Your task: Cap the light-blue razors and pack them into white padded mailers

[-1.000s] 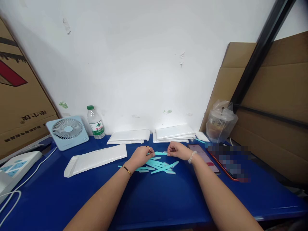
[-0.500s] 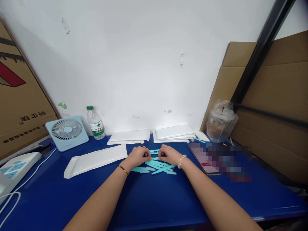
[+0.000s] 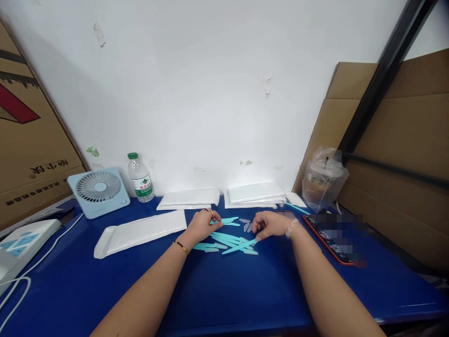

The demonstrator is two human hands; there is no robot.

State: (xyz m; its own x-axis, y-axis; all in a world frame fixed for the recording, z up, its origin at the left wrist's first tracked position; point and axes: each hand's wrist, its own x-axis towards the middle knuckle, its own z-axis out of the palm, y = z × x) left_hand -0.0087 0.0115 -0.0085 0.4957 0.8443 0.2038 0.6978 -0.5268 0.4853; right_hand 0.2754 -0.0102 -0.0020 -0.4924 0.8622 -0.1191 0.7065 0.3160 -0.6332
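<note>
Several flat teal sticks point(image 3: 228, 240) with pale tips lie in a crossed pile on the blue table. My left hand point(image 3: 204, 225) is at the pile's upper left, fingertips pinched on the end of a teal stick point(image 3: 229, 220). To the right, my right hand point(image 3: 268, 225) is curled, its thumb and finger at the upper right end of a crossing teal stick point(image 3: 239, 246); whether it grips the stick is hard to tell. Small translucent caps point(image 3: 246, 226) lie between my hands, behind the pile.
White padded envelopes lie at left point(image 3: 143, 232) and in stacks by the wall point(image 3: 256, 193). A fan point(image 3: 100, 191), a bottle point(image 3: 141, 180), a bagged drink cup point(image 3: 321, 182) and a phone point(image 3: 328, 238) stand or lie around. Cardboard flanks both sides.
My right hand has moved right and slightly down, away from my left hand, to the end of a crossing stick. The translucent caps now show between my hands.
</note>
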